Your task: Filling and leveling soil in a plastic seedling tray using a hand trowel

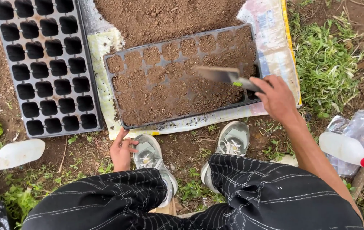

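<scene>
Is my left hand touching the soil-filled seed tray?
Touching. The head view shows the left hand with fingertips on the near rim of the soil-filled seed tray.

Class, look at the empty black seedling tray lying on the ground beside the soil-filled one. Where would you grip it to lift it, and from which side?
Grip the empty black tray by its long outer rims, one hand on each long side, coming from above at the near short end. It lies flat on the ground, and its thin, open cells would probably flex if lifted by one corner. The left hand is nearest to it.
</scene>
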